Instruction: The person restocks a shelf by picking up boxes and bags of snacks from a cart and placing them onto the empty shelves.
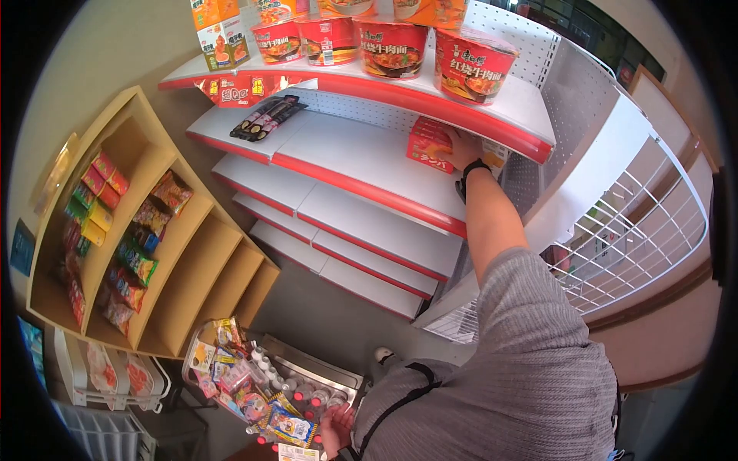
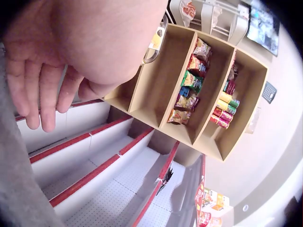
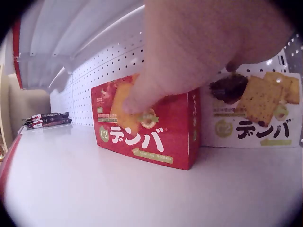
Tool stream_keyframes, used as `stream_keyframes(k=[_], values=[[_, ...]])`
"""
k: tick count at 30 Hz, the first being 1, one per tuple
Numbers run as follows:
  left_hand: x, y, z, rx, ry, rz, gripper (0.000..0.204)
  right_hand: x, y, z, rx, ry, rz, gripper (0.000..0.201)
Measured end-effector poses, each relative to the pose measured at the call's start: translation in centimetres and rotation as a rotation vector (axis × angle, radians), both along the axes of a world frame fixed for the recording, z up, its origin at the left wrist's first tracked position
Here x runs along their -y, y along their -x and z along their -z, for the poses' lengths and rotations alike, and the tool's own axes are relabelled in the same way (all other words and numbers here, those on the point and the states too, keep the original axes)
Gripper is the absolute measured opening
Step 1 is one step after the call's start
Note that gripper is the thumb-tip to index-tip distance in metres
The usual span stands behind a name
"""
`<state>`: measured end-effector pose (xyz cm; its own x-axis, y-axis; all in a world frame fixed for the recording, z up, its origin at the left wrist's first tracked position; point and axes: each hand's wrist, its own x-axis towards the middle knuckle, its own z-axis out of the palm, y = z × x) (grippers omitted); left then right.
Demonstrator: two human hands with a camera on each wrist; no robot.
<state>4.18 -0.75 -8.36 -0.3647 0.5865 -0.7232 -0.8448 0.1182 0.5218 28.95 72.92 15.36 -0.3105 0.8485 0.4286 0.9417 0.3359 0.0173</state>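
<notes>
My right hand (image 1: 463, 149) reaches onto the second shelf and holds a red cracker box (image 3: 176, 135). In the right wrist view the thumb presses on the box's front, while the other fingers are hidden behind the hand. The box stands upright on the white shelf board (image 3: 109, 194). Close beside it on the right is a white cracker box (image 3: 258, 128) with similar lettering. My left hand (image 1: 336, 428) hangs low, beside a cart (image 1: 350, 376) loaded with snacks and bottles. Its fingers look relaxed and hold nothing in the left wrist view (image 2: 42, 71).
Red noodle cups (image 1: 392, 50) line the shelf above. Dark slim packets (image 1: 269, 117) lie at the left of the second shelf. A wooden rack (image 1: 196, 261) with snack bags stands left, and a white wire basket (image 1: 623, 230) hangs at the right.
</notes>
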Motion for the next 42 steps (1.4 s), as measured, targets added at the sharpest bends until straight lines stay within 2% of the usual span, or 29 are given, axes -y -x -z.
stream_keyframes(k=[6, 9, 11, 15, 17, 23, 26, 32, 35, 38, 42], values=[[0.5, -0.3, 0.2, 0.032, -0.003, 0.019, 0.036, 0.2, 0.2, -0.1, 0.0, 0.034, 0.03, 0.091], [0.7, -0.2, 0.3, 0.048, 0.015, 0.024, 0.035, 1.2, 0.2, -0.5, -0.028, -0.035, -0.075, 0.09], [0.7, -0.3, 0.2, 0.052, 0.012, 0.009, 0.034, 1.6, 1.0, -0.7, 0.037, -0.021, -0.142, 0.085], [0.7, 0.0, 0.3, 0.032, 0.009, 0.014, 0.033, 0.2, 1.2, 0.9, 0.088, -0.038, -0.172, 0.079], [0.8, 0.3, 0.1, 0.03, 0.001, 0.022, 0.033, 0.0, 1.3, 1.3, 0.034, -0.017, -0.187, 0.076], [1.1, -0.1, -0.3, 0.021, -0.015, 0.008, 0.033, -0.1, 1.5, 1.7, 0.007, -0.035, -0.166, 0.072], [1.3, 0.4, 0.9, 0.052, 0.024, 0.015, 0.034, 0.4, 2.1, 1.2, 0.008, -0.042, -0.162, 0.071], [1.2, 0.4, 0.5, 0.065, -0.009, 0.022, 0.034, 0.2, 2.2, 1.3, 0.007, -0.031, -0.152, 0.072], [1.6, 0.7, 1.6, 0.1, -0.001, 0.007, 0.034, 0.7, 2.3, 0.9, -0.03, -0.04, -0.19, 0.074], [0.8, 0.0, -0.4, 0.052, 0.024, 0.004, 0.033, 1.2, 2.4, 0.7, -0.018, -0.029, -0.176, 0.075], [1.1, 0.0, 0.1, 0.079, -0.005, -0.009, 0.031, 0.7, 2.3, 1.1, -0.019, -0.043, -0.183, 0.075]])
